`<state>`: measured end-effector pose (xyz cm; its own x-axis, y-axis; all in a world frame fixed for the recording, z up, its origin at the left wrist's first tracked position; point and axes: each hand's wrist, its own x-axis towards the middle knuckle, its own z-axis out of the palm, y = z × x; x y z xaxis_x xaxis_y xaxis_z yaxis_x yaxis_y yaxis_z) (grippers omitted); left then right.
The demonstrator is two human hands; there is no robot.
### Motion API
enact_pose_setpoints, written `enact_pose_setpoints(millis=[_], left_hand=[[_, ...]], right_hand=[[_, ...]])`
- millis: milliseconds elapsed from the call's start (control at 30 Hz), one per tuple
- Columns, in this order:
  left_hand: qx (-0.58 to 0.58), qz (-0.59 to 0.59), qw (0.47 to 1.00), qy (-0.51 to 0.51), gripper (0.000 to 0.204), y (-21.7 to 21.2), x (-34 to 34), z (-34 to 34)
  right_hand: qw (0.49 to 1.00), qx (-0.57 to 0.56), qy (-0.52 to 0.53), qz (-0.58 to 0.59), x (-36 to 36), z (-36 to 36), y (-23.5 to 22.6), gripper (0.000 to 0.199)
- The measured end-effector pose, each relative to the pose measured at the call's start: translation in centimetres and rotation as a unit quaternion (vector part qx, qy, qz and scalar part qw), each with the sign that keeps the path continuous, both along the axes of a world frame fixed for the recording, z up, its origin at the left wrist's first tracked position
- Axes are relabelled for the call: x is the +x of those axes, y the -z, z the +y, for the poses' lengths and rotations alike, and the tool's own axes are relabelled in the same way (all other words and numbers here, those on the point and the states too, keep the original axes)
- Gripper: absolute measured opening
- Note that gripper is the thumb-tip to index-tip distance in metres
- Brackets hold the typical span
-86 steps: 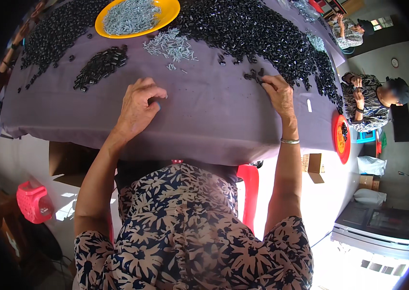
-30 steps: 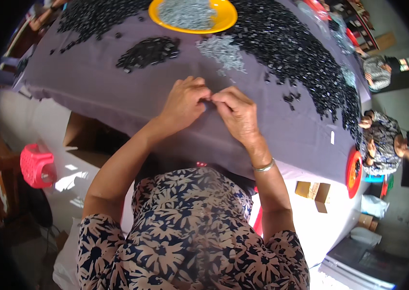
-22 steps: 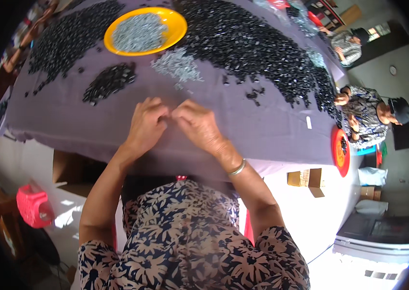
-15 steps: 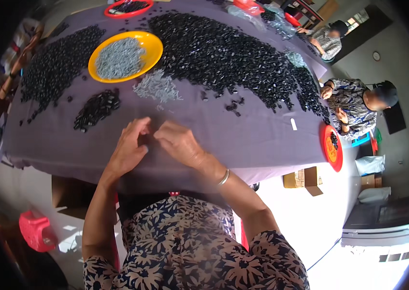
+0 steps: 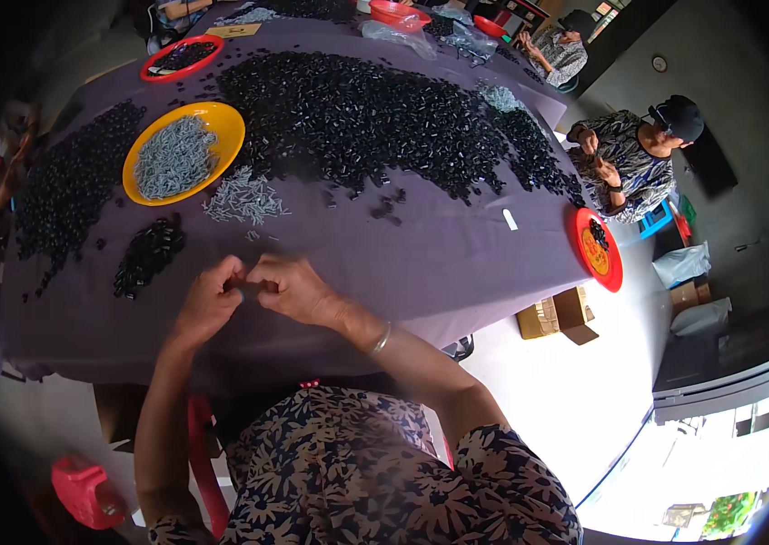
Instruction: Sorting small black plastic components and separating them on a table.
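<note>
My left hand (image 5: 208,300) and my right hand (image 5: 295,291) meet above the near edge of the table, fingers curled and thumbs pressed in. Anything pinched between them is too small or too hidden to make out. Just beyond the hands lies a loose pile of thin silver screw-like pins (image 5: 246,198). A yellow dish (image 5: 230,127) behind it holds more of these pins. Left of my hands sits a small heap of short black plastic pieces (image 5: 148,254).
A broad spread of black pieces (image 5: 357,123) covers the table's middle, with another heap (image 5: 75,182) at left. Red dishes (image 5: 611,259) stand at right and far left. A white strip (image 5: 510,219) lies on the purple cloth (image 5: 421,263). A co-worker (image 5: 625,159) sits at right.
My two hands have come together, fingertips nearly touching, and their fingers have curled in more. The view has turned, so the table's things appear shifted left and more of its far end shows.
</note>
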<state>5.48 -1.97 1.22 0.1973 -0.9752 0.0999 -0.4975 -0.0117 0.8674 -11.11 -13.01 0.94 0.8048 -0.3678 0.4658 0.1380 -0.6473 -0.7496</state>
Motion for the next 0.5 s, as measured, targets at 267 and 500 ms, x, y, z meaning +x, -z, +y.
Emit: enact_pose_setpoints(millis=[267, 500], left_hand=[[0.168, 0.055, 0.983, 0.055, 0.025, -1.5, 1.1, -0.8], [0.174, 0.101, 0.976, 0.085, 0.032, -0.7, 1.4, -2.0]], right_hand=[[0.999, 0.011, -0.017, 0.028, 0.4, 0.0, -0.1, 0.018], [0.998, -0.037, -0.042, 0.003, 0.7, -0.8, 0.2, 0.017]])
